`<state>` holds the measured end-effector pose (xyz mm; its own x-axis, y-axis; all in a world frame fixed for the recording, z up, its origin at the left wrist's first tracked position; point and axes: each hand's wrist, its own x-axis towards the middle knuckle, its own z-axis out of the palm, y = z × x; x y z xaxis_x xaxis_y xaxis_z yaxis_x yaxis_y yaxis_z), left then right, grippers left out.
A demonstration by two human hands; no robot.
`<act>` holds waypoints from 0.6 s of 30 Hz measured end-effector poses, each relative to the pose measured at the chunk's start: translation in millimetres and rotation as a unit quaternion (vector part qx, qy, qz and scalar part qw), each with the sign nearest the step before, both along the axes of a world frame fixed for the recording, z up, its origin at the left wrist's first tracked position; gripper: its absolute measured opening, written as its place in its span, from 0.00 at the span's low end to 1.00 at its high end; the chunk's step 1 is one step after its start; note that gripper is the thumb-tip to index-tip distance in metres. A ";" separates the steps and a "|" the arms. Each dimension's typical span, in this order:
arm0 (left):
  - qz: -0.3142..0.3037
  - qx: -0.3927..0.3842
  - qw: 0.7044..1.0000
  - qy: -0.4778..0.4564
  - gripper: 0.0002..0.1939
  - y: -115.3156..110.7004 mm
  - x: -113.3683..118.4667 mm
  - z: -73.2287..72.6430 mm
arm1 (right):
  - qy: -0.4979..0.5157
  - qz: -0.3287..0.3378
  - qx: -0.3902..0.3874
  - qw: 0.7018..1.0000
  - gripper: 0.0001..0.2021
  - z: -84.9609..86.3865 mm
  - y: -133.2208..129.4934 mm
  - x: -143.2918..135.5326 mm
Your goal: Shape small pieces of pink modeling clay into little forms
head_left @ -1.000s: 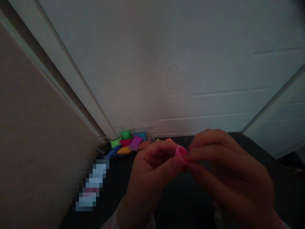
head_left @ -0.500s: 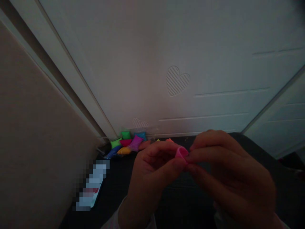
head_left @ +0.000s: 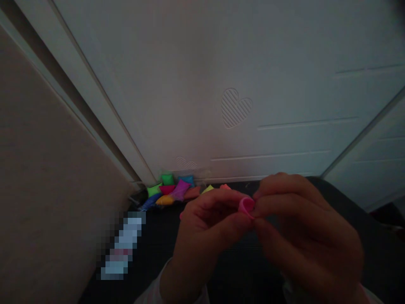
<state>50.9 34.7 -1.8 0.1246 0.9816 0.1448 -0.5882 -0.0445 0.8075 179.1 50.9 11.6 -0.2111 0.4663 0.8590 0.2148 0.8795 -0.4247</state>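
Two pinches, left hand [head_left: 201, 223], right hand [head_left: 313, 232], curled pink piece [head_left: 243, 207] between

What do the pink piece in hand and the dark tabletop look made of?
Pink piece: probably soft clay or rubber, fairly matte; its thin wall curls round.
Dark tabletop: perhaps wood or laminate, dull; faint streaks hint at grain.

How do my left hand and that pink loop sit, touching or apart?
Touching: the head view plainly shows the left hand holding the pink loop, its lower edge against the thumb with no gap between.
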 end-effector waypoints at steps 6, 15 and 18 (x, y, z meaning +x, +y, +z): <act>-0.047 0.019 0.999 -0.005 0.06 5.5 -4.6 -2.9 | -0.014 0.005 -0.021 1.000 0.10 -8.9 -2.3 8.9; -0.041 0.037 0.998 -0.004 0.06 7.3 -5.6 -7.8 | -0.013 0.018 -0.031 0.999 0.09 -8.2 0.0 5.5; -0.030 0.050 0.998 0.032 0.07 7.3 -6.4 -8.5 | -0.017 0.007 -0.025 1.000 0.09 -6.4 0.8 3.3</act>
<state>44.4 41.9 -10.3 0.1950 0.9533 0.2307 -0.5397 -0.0920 0.8368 182.4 51.7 5.2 -0.2475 0.5052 0.8267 0.2172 0.8605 -0.4608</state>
